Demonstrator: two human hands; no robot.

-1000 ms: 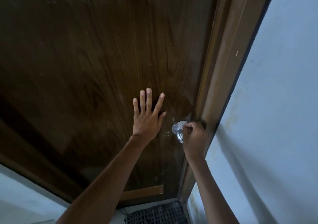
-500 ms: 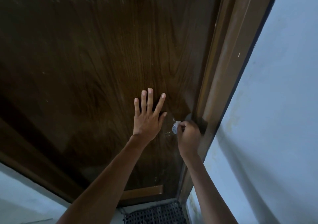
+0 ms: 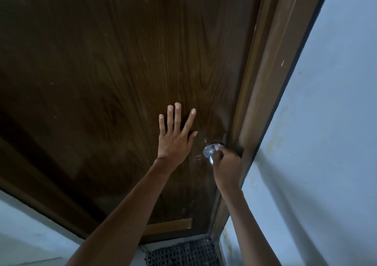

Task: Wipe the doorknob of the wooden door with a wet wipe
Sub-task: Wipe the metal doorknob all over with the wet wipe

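A dark brown wooden door (image 3: 102,82) fills most of the view. Its shiny metal doorknob (image 3: 209,151) sits near the door's right edge. My right hand (image 3: 227,167) is closed around the knob's outer end, pressing a small white wet wipe (image 3: 218,145) against it; only a corner of the wipe shows above my fingers. My left hand (image 3: 175,137) lies flat on the door just left of the knob, fingers spread and pointing up, holding nothing.
A lighter brown door frame (image 3: 271,78) runs up the right side of the door. A pale blue-grey wall (image 3: 326,143) lies right of it. A dark woven mat (image 3: 183,253) lies on the floor below the door.
My right hand has shifted around the knob with the wipe, first covering it, now leaving its base plate uncovered. My left hand has stayed flat on the door.
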